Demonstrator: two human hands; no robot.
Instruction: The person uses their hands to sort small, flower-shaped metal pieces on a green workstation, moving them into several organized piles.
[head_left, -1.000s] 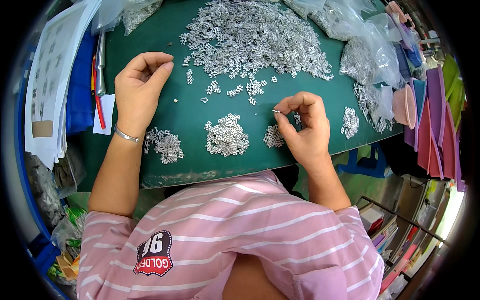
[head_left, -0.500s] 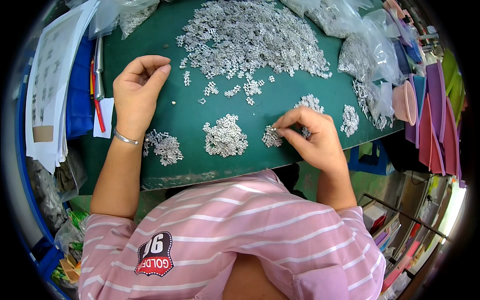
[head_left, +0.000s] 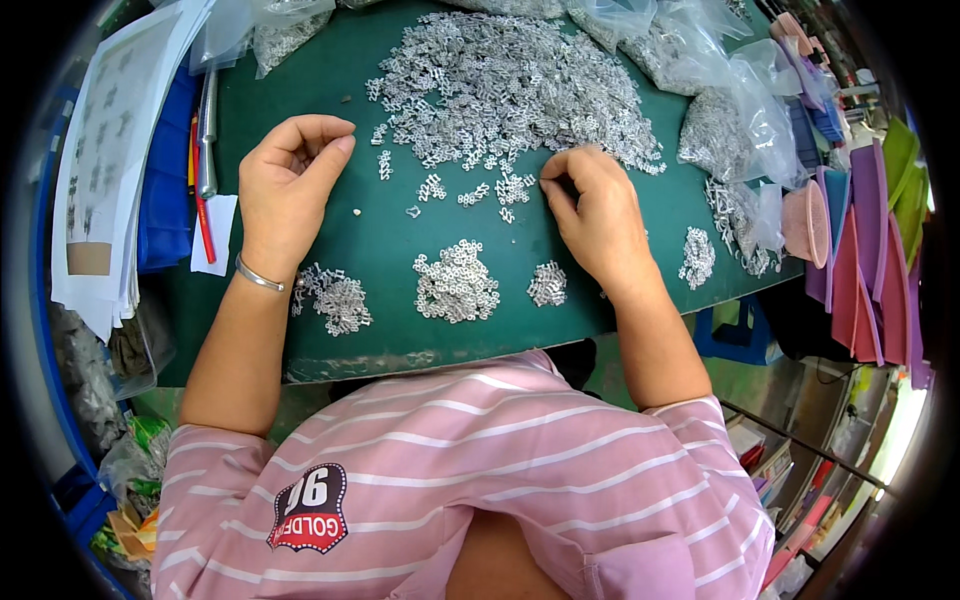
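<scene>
Toward the far edge of the desk (head_left: 310,75) lies the metal-piece heap (head_left: 510,80), where the right hand (head_left: 600,212) seemingly selects pieces, requiring next a fine pinch; whether it or the left hand (head_left: 285,188) grips one cannot be determined.

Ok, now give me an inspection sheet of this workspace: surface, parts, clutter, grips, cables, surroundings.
Surface: green table, scuffed along the front edge.
Parts: big heap of small silver pieces at the back, smaller piles nearer the person, loose clusters between.
Clutter: plastic bags of small pieces at right; paper sheets at left.
Grips: left grip has fingers curled, nothing seen in it; right grip is beside the loose clusters, contents hidden.
Cables: cannot tell near the dark rim.
Surroundings: pink and purple panels at right.
</scene>
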